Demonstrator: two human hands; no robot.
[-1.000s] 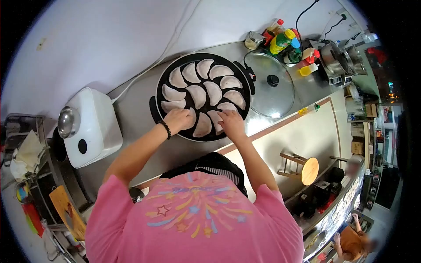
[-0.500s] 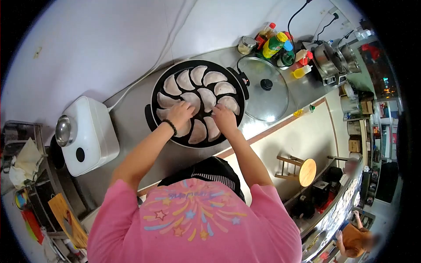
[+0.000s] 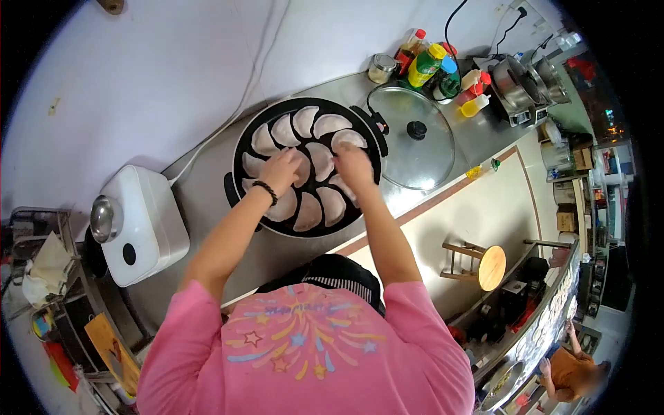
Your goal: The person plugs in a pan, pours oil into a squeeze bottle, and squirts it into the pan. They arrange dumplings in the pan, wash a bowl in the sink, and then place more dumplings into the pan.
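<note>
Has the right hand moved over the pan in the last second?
Yes. The right hand has gone from the pan's near rim toward its centre, farther from the body, onto dumplings there.

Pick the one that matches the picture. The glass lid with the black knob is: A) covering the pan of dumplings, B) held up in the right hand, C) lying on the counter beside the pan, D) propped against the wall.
C: the glass lid lies flat on the steel counter next to the black pan, whose dumplings are uncovered, with both hands over them.
</note>
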